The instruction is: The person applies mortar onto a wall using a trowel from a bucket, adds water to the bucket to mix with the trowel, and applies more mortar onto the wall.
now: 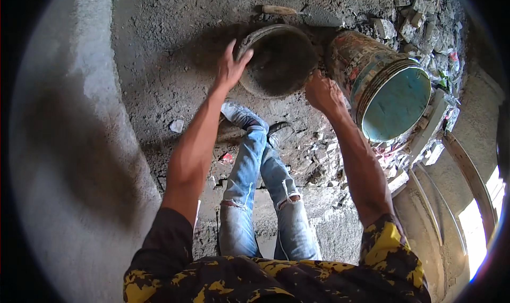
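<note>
A round, mortar-crusted bucket (280,58) stands on the dirt floor in front of me, its dark mouth facing up. My left hand (232,68) is at its left rim, fingers spread and the thumb reaching over the edge. On the right side, my right hand (324,93) is closed at the rim, its fingertips mostly hidden. What lies in the bucket's shaded inside is hard to make out. Just beyond it rests a trowel (322,18) with a wooden handle. A larger, dirty bucket (366,69) lies tipped to the right, its pale blue inside showing.
Rubble (425,29) and broken pieces are heaped at the far right. A pale wall (79,159) runs along the left. Boards (470,170) lean at the right, beside a bright opening. My shoes (241,115) are close to the bucket's near side.
</note>
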`<action>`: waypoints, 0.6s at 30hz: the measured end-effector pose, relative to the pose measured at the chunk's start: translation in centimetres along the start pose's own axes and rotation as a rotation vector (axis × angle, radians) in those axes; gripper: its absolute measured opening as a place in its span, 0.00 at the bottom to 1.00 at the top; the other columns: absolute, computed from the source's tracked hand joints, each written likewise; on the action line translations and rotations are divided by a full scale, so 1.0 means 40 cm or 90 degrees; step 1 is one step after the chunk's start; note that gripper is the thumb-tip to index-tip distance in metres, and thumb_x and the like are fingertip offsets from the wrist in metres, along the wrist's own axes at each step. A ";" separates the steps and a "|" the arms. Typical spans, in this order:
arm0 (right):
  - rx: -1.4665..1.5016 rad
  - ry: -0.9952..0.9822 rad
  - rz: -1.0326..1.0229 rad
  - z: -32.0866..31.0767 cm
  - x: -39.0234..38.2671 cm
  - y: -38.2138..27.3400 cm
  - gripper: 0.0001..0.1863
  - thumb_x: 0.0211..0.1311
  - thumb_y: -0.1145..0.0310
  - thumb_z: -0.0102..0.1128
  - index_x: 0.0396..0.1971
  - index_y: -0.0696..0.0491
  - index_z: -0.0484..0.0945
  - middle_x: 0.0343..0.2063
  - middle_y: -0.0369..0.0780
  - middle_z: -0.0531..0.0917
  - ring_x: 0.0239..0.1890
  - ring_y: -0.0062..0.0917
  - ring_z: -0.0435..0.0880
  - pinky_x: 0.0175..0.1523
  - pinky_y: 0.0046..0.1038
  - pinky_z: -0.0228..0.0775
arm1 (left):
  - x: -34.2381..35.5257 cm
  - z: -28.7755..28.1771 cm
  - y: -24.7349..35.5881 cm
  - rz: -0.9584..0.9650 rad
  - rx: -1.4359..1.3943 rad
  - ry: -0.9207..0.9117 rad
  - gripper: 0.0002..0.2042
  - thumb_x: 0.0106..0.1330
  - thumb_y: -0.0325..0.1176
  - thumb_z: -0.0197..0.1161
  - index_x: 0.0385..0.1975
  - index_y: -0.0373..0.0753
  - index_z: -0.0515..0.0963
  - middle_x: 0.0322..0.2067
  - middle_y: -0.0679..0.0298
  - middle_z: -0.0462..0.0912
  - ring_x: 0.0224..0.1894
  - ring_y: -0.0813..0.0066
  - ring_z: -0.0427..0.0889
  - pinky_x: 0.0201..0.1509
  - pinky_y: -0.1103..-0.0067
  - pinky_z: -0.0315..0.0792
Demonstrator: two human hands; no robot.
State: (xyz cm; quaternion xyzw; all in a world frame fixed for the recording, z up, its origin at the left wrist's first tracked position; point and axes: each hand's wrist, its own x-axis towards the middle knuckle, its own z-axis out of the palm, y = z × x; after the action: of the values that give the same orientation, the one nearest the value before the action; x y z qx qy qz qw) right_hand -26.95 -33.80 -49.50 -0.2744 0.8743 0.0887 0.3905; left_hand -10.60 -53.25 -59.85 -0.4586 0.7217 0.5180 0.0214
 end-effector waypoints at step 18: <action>0.925 -0.296 0.093 0.275 -0.042 -0.025 0.11 0.54 0.69 0.58 0.35 0.58 0.70 0.18 0.37 0.74 0.18 0.23 0.76 0.20 0.24 0.69 | 0.001 0.079 0.075 -0.335 -0.110 -0.318 0.21 0.49 0.31 0.63 0.46 0.35 0.74 0.37 0.57 0.78 0.40 0.66 0.75 0.47 0.71 0.71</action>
State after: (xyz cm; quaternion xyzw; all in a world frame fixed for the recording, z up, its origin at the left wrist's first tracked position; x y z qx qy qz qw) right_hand -18.52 -29.90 -55.69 0.1355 0.6239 -0.4276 0.6400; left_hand -14.08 -50.73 -59.15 -0.4880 0.5049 0.6499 0.2908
